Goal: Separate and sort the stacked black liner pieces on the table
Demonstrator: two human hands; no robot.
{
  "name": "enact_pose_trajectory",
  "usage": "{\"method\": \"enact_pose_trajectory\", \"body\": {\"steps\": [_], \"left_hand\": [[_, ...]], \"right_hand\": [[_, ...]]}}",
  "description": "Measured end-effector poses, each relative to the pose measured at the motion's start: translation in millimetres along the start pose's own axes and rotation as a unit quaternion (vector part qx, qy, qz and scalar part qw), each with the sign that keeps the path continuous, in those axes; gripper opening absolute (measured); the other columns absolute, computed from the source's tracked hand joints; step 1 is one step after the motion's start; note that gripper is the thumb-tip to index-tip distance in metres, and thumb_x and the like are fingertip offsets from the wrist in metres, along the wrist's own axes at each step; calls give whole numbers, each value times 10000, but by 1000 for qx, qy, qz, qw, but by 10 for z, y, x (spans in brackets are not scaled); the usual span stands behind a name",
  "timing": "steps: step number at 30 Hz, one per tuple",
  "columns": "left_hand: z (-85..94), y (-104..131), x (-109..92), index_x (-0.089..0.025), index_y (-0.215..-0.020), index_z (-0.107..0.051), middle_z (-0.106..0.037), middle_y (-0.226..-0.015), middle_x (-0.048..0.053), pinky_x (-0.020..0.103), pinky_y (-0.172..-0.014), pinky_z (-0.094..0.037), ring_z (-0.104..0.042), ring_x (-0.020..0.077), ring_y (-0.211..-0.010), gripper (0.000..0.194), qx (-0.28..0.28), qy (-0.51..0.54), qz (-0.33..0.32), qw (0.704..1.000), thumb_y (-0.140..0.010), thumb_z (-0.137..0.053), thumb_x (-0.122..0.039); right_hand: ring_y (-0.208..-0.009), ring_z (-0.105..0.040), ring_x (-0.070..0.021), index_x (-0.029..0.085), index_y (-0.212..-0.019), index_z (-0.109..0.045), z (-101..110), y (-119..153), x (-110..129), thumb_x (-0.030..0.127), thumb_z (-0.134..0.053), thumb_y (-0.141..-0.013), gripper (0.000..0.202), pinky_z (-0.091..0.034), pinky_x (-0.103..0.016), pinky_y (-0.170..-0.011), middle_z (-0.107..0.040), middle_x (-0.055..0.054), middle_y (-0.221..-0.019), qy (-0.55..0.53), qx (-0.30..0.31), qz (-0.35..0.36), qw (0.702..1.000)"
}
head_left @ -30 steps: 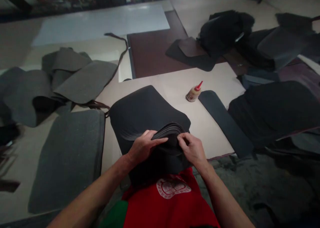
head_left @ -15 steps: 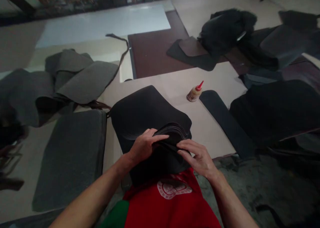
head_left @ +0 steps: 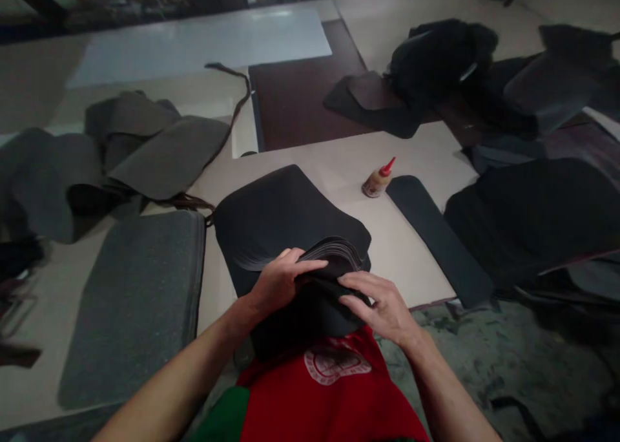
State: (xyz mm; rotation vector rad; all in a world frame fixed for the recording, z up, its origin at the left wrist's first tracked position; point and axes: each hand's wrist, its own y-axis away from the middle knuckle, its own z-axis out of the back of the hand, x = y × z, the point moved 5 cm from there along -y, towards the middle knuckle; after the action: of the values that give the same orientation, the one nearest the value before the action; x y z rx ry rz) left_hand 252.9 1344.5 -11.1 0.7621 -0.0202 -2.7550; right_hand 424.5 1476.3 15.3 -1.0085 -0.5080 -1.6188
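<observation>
Directly in front of me lies a stack of black sheet pieces [head_left: 285, 209], leather or fabric, partly folded back so that several layered edges show. My left hand [head_left: 283, 277] grips the folded part, its index finger stretched along the layers. At the right edge of the stack, my right hand [head_left: 380, 300] has its fingers and thumb around the rim of a black piece. The fold hides some of my left fingertips. Just beyond the stack stands a small glue bottle [head_left: 376, 182] with a red nozzle, touched by neither hand.
A grey-black stack [head_left: 135, 300] lies on the left, with loose grey pieces [head_left: 169, 154] behind it. To the right are a long dark strip [head_left: 436, 235] and a black pile [head_left: 542, 216]. A black bundle [head_left: 440, 61] sits farther back on the tabletop [head_left: 310, 148].
My right thumb and fingers have shifted slightly left along the edge and parted a little. My left hand and the stack look nearly the same.
</observation>
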Motion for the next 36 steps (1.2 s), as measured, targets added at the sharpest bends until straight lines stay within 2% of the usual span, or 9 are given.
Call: {"method": "enact_pose_trajectory", "body": {"steps": [11,14,18,20,23,28,30,33,36], "left_hand": [[8,1,-14,-418,-1364,-577,-583,-1135,61,374,-876,-524,-552,234,-1007,572,5,-3,1,1000,-907,-531,-78],[6,5,-11,-419,-1363,-577,-586,-1120,55,357,-867,-526,-555,225,-1001,584,4,1,-1,1000,-893,-548,-74],[13,13,-11,-415,-1351,-589,-599,-1101,48,343,-845,-532,-563,218,-983,589,1,2,-6,1000,-887,-538,-55],[12,22,0,-415,-1349,-590,-604,-1105,48,334,-834,-533,-562,214,-977,591,-9,-4,-17,1000,-888,-537,-50],[-14,57,21,-434,-1371,-557,-604,-1141,45,339,-839,-534,-564,216,-998,581,-29,-11,-46,998,-912,-535,-78],[-74,173,87,-313,-1570,-203,-611,-1217,80,380,-914,-533,-586,235,-1072,760,-92,63,-36,993,-929,-589,-178],[-93,206,133,-266,-1588,-84,-619,-1194,93,383,-904,-537,-603,241,-1060,851,-115,85,-4,990,-924,-616,-222],[-104,196,161,-244,-1586,-63,-626,-1171,102,404,-903,-542,-622,251,-1035,881,-125,102,9,987,-924,-641,-313],[-124,183,148,-257,-1572,-155,-623,-1178,104,431,-931,-544,-623,261,-1059,848,-120,121,26,985,-898,-669,-292]], "right_hand": [[-999,-714,-194,225,-1063,-712,-36,-17,-28,219,-620,-958,140,-597,-350,-895,-758,-77,-1070,-8,-11,16,1000],[-1089,-667,-233,246,-1113,-688,-4,-17,-78,226,-639,-936,185,-570,-428,-954,-716,-95,-1141,30,-78,2,996],[-1402,-427,-339,233,-1449,-453,-13,-29,-318,345,-782,-806,731,-405,-583,-1145,-464,-173,-1485,78,-140,-73,984],[-1496,-284,-360,218,-1565,-239,-88,-82,-466,370,-835,-734,1034,-315,-597,-1203,-287,-195,-1606,54,-94,-108,988],[-1470,-349,-350,190,-1600,-57,-189,-194,-628,325,-870,-667,1245,-330,-572,-1198,-325,-215,-1593,-4,-3,-165,986],[-1223,-605,-313,174,-1371,-509,-189,-361,-626,288,-827,-685,765,-467,-512,-1084,-627,-146,-1326,-30,57,-179,982],[-1166,-636,-299,183,-1285,-572,-195,-374,-579,272,-819,-685,655,-492,-493,-1053,-665,-123,-1259,-31,65,-150,986],[-1241,-600,-305,212,-1381,-515,-237,-337,-531,278,-825,-679,770,-472,-494,-1078,-625,-126,-1357,-12,53,-112,992],[-1016,-697,-267,230,-1239,-607,-316,-288,-550,301,-761,-746,521,-566,-423,-896,-731,-63,-1133,-6,45,-150,988]]}}
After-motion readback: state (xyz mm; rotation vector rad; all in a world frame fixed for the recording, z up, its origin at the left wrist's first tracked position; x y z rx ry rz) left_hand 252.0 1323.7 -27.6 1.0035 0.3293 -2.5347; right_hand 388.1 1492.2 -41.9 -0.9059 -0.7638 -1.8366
